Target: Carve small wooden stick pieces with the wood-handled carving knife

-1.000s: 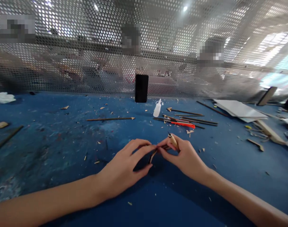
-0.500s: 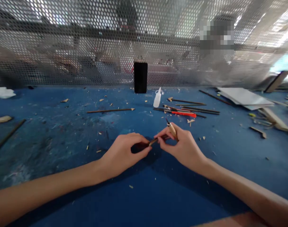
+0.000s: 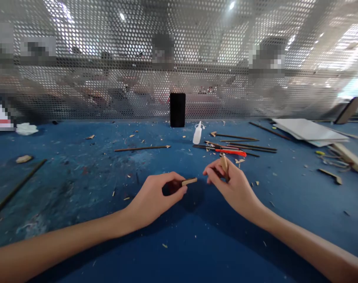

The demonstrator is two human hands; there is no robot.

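Between thumb and fingers, my left hand (image 3: 158,192) pinches a small piece of wood (image 3: 190,181) with a pale cut face. The piece points right, just above the blue table. My right hand (image 3: 230,181) is a short way to its right, apart from the wood. In its grip is a wooden-handled carving knife (image 3: 224,165), held upright against the palm; a metal collar shows at its top, and the blade is hard to make out. The right thumb and forefinger are near each other with nothing visible between them.
Behind the hands lie a red utility knife (image 3: 230,151), dark thin sticks (image 3: 254,147) and a white squeeze bottle (image 3: 197,134). A black phone-like slab (image 3: 177,110) leans on the perforated metal screen (image 3: 108,90). White sheets (image 3: 310,131) lie at right. Wood chips litter the blue table (image 3: 173,263).
My right hand has let go of the wood piece and drawn away to the right, keeping the knife. The left hand still holds the piece, now turned more level. The view has tilted up slightly.
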